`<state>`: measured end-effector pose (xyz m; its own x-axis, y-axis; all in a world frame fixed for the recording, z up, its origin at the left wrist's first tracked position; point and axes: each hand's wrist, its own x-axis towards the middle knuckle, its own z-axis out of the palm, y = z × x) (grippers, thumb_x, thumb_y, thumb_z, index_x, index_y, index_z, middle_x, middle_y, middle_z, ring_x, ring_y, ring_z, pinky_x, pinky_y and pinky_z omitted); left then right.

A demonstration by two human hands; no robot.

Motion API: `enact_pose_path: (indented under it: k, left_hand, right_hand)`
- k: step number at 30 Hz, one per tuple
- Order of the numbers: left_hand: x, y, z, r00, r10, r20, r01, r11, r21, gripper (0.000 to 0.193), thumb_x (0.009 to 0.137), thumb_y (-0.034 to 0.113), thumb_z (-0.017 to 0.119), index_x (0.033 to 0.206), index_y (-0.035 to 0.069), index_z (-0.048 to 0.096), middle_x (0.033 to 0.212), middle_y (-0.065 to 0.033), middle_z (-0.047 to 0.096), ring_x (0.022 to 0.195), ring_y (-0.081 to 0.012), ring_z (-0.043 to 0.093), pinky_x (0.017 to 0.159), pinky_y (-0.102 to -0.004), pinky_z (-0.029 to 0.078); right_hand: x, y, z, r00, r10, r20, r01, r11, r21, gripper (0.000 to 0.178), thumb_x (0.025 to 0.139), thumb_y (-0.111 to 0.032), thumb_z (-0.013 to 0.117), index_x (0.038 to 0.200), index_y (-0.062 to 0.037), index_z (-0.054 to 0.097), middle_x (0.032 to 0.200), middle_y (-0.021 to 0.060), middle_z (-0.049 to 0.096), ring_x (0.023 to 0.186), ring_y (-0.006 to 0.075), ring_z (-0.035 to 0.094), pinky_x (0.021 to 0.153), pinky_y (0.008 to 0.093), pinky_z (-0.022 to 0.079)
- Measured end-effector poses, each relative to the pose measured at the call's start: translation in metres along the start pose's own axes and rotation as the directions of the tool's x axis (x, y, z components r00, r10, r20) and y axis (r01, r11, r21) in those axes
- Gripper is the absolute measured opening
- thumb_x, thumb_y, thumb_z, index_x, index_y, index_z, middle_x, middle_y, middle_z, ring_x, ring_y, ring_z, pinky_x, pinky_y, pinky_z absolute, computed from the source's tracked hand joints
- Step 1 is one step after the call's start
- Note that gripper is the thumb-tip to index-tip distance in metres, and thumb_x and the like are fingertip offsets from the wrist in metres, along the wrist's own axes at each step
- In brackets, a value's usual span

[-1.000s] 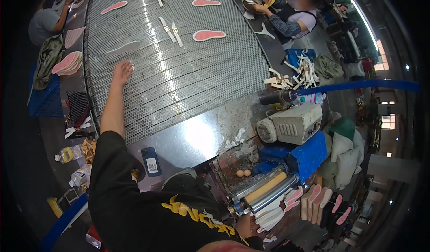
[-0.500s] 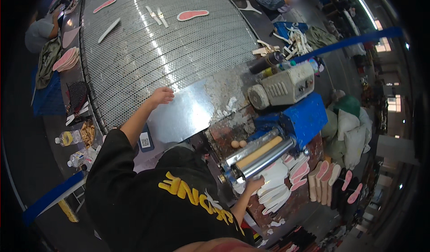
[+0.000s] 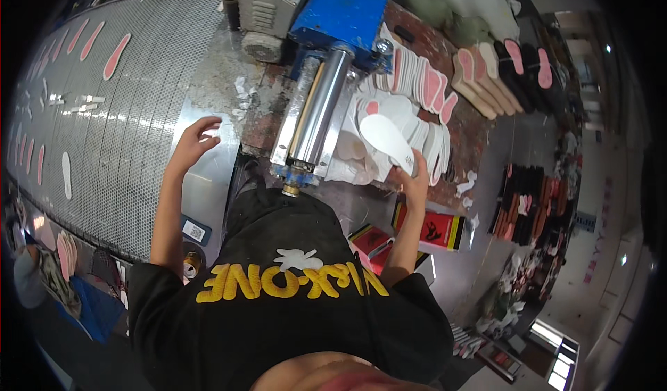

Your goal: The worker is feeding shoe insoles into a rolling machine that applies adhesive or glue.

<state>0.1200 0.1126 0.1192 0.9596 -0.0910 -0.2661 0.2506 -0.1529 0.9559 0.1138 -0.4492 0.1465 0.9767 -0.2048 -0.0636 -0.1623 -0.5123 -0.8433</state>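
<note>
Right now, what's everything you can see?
Mesh conveyor belt: 1, grey, left.
Belt insoles: several, pink and white, left.
Roller machine: 1, blue and steel, top.
Motor: 1, grey, beside machine.
Held insole: 1, white, right of machine.
Stacked insoles: many, white and pink, right of machine.
Bundles: several, beige and black, upper right.
Sacks: several, pale, top right.
Phone: 1, dark, lower left.
Boxes: at least 2, red, below stacked insoles.
Shirt: 1, black, bottom middle.
Left hand: 1, bare, left of machine.
Right hand: 1, bare, on held insole.

— State the items on the left.
— I see a dark phone (image 3: 196,229) lying flat, a can (image 3: 193,258) just beside it, a blue container (image 3: 97,309) farther left.
— On the right?
— Pale sacks (image 3: 479,7), heaped.
</note>
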Motion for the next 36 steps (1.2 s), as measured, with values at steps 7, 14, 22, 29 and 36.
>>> enact_pose_path:
  k: [7, 14, 22, 29, 36]
  left_hand:
    - [0.040, 0.102, 0.064, 0.906, 0.311, 0.287, -0.393, 0.869, 0.300, 0.064, 0.072, 0.012, 0.070, 0.131, 0.008, 0.047, 0.134, -0.0113, 0.048, 0.125, -0.0272, 0.044, 0.104, -0.0377, 0.035]
    - [0.065, 0.105, 0.096, 0.763, 0.459, 0.456, -0.641, 0.628, 0.441, 0.075, 0.066, 0.019, 0.076, 0.131, 0.003, 0.043, 0.138, -0.0146, 0.041, 0.130, -0.0323, 0.035, 0.106, -0.0398, 0.032]
    - [0.093, 0.074, 0.044, 0.698, 0.623, 0.352, -0.651, 0.348, 0.675, 0.075, 0.059, 0.028, 0.080, 0.123, 0.007, 0.048, 0.127, -0.0105, 0.050, 0.121, -0.0325, 0.041, 0.099, -0.0440, 0.034]
    - [0.063, 0.006, -0.010, 0.929, 0.290, 0.230, -0.368, 0.789, 0.492, 0.083, 0.062, 0.016, 0.078, 0.134, 0.011, 0.038, 0.124, -0.0103, 0.050, 0.117, -0.0296, 0.045, 0.099, -0.0404, 0.036]
    - [-0.056, -0.130, -0.024, 0.978, -0.154, -0.137, -0.042, 0.500, -0.865, 0.055, 0.080, 0.011, 0.065, 0.130, 0.008, 0.041, 0.125, -0.0101, 0.051, 0.113, -0.0246, 0.051, 0.094, -0.0419, 0.044]
  right_hand:
    - [0.027, -0.085, 0.042, 0.892, -0.364, 0.270, 0.414, 0.897, -0.159, 0.067, 0.069, -0.001, 0.065, 0.132, -0.0026, 0.041, 0.123, 0.0112, 0.050, 0.118, 0.0211, 0.045, 0.099, 0.0305, 0.035]
    - [0.010, -0.064, 0.071, 0.947, -0.136, 0.293, 0.039, 0.949, 0.314, 0.083, 0.070, -0.004, 0.070, 0.140, -0.0104, 0.027, 0.134, 0.0142, 0.039, 0.123, 0.0276, 0.041, 0.098, 0.0425, 0.038]
    - [-0.041, 0.054, 0.091, 0.815, 0.236, 0.529, -0.312, 0.948, 0.057, 0.043, 0.073, -0.003, 0.061, 0.115, 0.0004, 0.053, 0.099, 0.0053, 0.059, 0.091, 0.0151, 0.058, 0.079, 0.0273, 0.048]
    - [-0.080, 0.130, 0.104, 0.535, 0.540, 0.650, -0.587, 0.791, -0.174, 0.037, 0.077, -0.007, 0.061, 0.113, -0.0068, 0.052, 0.094, 0.0006, 0.061, 0.074, 0.0114, 0.057, 0.060, 0.0256, 0.046]
    - [-0.100, 0.159, 0.123, 0.360, 0.559, 0.747, -0.640, 0.731, -0.239, 0.030, 0.074, 0.002, 0.053, 0.103, -0.0033, 0.058, 0.081, 0.0060, 0.061, 0.062, 0.0131, 0.057, 0.048, 0.0251, 0.043]
